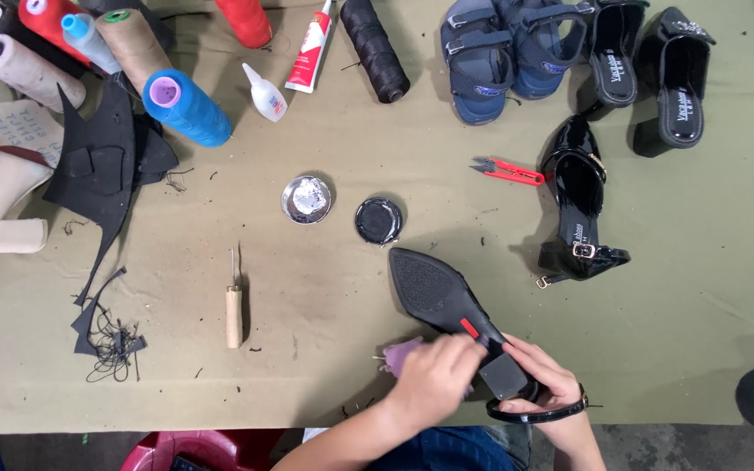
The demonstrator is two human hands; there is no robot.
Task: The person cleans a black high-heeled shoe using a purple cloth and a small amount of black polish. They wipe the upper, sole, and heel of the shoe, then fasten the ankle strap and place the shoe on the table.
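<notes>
Shoe (447, 301) lies sole-up near the worktop (325, 349) edge; right hand (544, 377) fingers wrap its heel, left hand (434, 371) fingers pinch a purple cloth (401, 355) against the sole, wiping seemingly underway, unfinished

— What's the shoe (436, 292) like?
— Black, pointed toe, block heel. It lies sole up, toe pointing up-left, with a small red patch on the sole.
— Where is it?
— At the table's near edge, heel end towards the person. A purple cloth (401, 353) lies just beside it.
</notes>
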